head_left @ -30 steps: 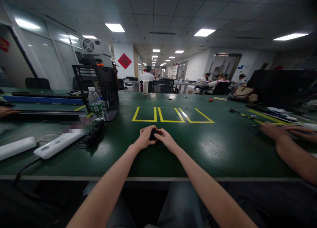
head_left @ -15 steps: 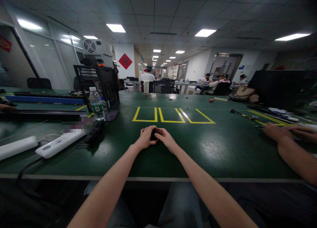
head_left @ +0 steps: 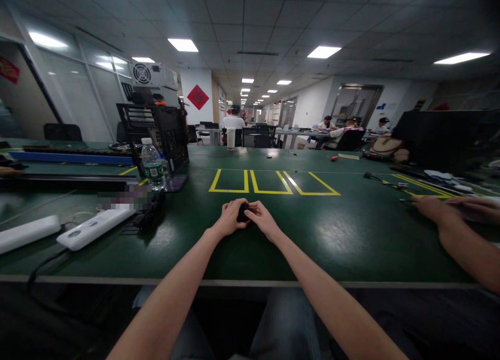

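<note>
Between my two hands is a small black object (head_left: 242, 212), mostly covered by my fingers, so its exact kind cannot be made out. My left hand (head_left: 232, 217) wraps round its left side, fingers curled over the top. From the other side, the thumb and fingers of my right hand (head_left: 262, 219) close on it. Both hands are low over the green tabletop (head_left: 250, 261), just on my side of the yellow tape outlines (head_left: 271, 191).
On the left stand a water bottle (head_left: 151, 164), an open black computer case (head_left: 167, 133) and a white power strip (head_left: 96, 227). A paper cup (head_left: 230, 139) is at the far edge. Another person's hand (head_left: 435, 211) works at the right, near a cable (head_left: 385, 182).
My hands stay in almost the same place around the black object. The other person's hand at the right has shifted slightly.
</note>
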A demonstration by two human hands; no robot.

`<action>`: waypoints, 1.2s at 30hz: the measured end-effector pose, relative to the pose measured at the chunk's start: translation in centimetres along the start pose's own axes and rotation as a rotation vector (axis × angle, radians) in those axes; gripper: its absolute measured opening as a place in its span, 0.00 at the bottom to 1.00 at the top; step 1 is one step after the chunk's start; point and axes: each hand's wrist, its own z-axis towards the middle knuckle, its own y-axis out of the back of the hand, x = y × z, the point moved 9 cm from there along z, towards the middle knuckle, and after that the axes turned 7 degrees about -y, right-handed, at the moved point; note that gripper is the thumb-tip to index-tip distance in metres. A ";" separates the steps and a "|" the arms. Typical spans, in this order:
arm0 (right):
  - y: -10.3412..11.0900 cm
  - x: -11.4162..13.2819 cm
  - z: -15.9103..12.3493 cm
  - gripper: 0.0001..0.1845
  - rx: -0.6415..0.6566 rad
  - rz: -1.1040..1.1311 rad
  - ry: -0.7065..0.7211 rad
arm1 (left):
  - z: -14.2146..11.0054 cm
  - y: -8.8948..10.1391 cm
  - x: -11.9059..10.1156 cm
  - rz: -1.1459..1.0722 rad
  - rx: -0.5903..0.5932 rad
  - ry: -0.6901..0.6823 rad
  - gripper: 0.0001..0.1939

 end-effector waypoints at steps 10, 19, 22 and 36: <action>-0.4 0.1 0.0 0.16 0.041 0.024 -0.007 | 0.0 -0.2 0.2 0.007 0.000 0.019 0.30; -0.3 0.5 -0.2 0.13 0.019 0.008 0.015 | 0.0 0.0 0.0 0.002 0.002 0.005 0.28; -0.1 0.1 0.0 0.16 0.009 -0.001 -0.010 | 0.0 0.0 0.0 0.002 -0.001 0.002 0.29; 0.0 0.0 0.3 0.13 0.013 0.009 0.037 | 0.0 -0.1 0.1 0.013 -0.013 -0.011 0.27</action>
